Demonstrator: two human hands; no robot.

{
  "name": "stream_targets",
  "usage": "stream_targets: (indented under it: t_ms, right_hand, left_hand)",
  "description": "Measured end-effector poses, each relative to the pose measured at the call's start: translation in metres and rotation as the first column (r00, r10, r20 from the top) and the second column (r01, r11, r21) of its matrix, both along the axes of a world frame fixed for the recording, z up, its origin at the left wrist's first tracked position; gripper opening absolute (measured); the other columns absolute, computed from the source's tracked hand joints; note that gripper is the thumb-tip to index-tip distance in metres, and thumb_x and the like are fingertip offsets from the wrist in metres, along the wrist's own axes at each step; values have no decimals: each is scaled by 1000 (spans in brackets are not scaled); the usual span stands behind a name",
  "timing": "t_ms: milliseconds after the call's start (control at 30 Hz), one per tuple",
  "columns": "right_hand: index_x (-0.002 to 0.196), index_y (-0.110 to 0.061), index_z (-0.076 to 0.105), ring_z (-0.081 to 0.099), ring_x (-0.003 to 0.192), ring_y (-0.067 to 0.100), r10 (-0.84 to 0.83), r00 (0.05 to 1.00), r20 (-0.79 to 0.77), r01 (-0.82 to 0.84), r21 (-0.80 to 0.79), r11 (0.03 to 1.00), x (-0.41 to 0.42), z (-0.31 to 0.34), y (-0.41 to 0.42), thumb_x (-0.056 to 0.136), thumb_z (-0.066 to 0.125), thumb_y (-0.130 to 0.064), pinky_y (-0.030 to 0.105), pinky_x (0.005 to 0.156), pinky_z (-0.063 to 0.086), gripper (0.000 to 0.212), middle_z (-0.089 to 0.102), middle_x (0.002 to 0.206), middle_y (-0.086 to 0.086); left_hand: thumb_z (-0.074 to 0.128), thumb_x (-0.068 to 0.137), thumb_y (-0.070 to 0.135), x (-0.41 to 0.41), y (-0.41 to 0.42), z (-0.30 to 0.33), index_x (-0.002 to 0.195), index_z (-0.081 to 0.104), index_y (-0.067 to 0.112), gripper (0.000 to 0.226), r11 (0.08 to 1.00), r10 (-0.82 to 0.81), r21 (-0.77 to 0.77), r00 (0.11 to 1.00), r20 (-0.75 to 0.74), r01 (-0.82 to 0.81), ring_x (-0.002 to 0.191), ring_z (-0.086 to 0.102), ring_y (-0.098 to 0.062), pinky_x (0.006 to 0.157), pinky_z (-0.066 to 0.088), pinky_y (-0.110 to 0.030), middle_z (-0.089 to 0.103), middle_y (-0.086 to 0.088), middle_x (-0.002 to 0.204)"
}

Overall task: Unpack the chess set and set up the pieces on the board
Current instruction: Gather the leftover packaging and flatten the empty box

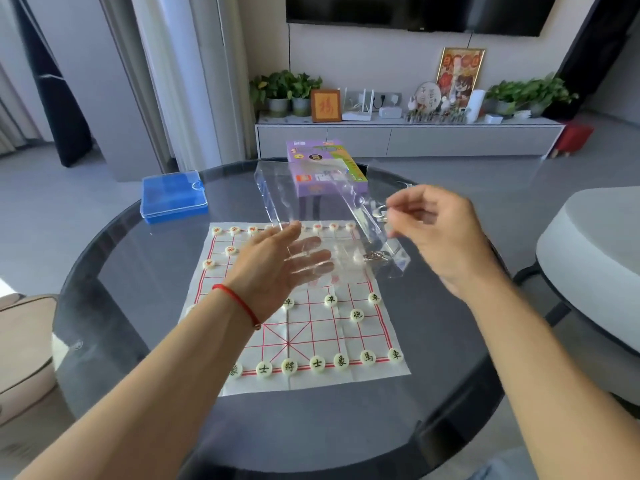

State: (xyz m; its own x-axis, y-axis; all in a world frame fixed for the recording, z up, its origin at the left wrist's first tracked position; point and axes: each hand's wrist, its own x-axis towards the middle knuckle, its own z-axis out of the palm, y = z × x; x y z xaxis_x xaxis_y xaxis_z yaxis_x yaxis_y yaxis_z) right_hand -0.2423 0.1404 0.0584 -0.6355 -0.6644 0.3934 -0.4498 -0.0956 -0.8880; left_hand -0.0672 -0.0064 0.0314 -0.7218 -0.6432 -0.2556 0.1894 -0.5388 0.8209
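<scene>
A white paper chess board (363,344) with red lines lies on the round glass table (138,271). Cream round pieces with black characters (289,367) line its near row; red-lettered pieces (216,231) line the far row. A clear plastic bag (311,202) hangs above the board's far half. My right hand (440,233) pinches the bag's right edge near its top. My left hand (277,268), with a red string at the wrist, is spread flat with fingers straight inside or behind the bag's lower part.
A blue plastic box (173,197) with a clear lid sits at the table's far left. A purple card box (325,168) lies at the far edge behind the bag. A white round seat (588,258) stands to the right; a beige chair (24,341) to the left.
</scene>
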Motion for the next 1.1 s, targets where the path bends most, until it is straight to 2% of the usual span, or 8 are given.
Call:
stream_targets:
  t_ms: [200,367,533,600,700,833,1000,1100]
  right_hand:
    - [92,-14,75,69,76,10,203,949,-242,-157,196,968,44,-8,-19,87,76,-2,30,75,61,13,73,83,-4]
    - [92,-17,77,69,78,6,257,921,-291,-196,223,955,53,-5,-23,88,78,-7,17,76,55,11,74,84,-9]
    - [93,-17,78,67,83,0,-67,941,-331,101,88,991,14,-4,-30,94,66,-12,13,78,50,12,75,91,-11]
    - [100,-17,76,68,92,10,-200,906,-373,301,238,923,-24,-21,-37,97,60,-11,25,85,52,17,76,100,-5]
    - [122,-6,66,62,113,38,-126,883,-453,386,546,743,-61,-60,-51,100,47,-16,44,94,51,31,69,123,16]
    - [148,-14,44,47,138,32,48,878,-476,366,733,573,-70,-91,-68,106,33,-28,49,109,35,46,49,152,9]
    - [122,-10,63,54,120,36,14,727,-687,575,619,535,-74,-99,-67,105,45,-34,46,96,40,34,61,127,13]
    - [101,-6,69,51,118,37,-15,737,-675,580,622,526,-74,-99,-62,100,58,-40,43,83,45,36,60,119,17]
  left_hand:
    - [53,102,19,6,4,-3,126,48,-6,36,998,-47,42,999,-11,47,104,67,-47,77,59,-50,58,-34,129]
    - [52,102,19,15,0,-2,128,46,-3,34,996,-29,88,999,-14,30,105,66,-48,75,61,-51,58,-32,130]
    - [51,102,15,22,-8,0,119,46,1,23,990,12,142,1000,-23,-9,105,66,-49,81,58,-58,59,-31,127]
    - [50,103,14,24,-13,0,115,47,2,18,988,26,152,999,-31,-21,107,65,-49,81,58,-58,59,-31,128]
    - [49,103,15,27,-19,2,115,47,3,18,986,18,166,999,-46,-10,109,64,-49,81,57,-59,58,-31,130]
    - [47,104,20,31,-24,0,138,38,3,39,964,-29,261,994,-101,54,111,64,-49,88,56,-57,61,-31,127]
    - [46,104,19,29,-24,2,143,33,3,44,952,-24,297,989,-148,68,108,65,-50,86,55,-60,65,-31,121]
    - [45,104,18,28,-23,3,141,35,3,41,956,-9,287,984,-180,61,107,65,-50,88,54,-59,66,-30,120]
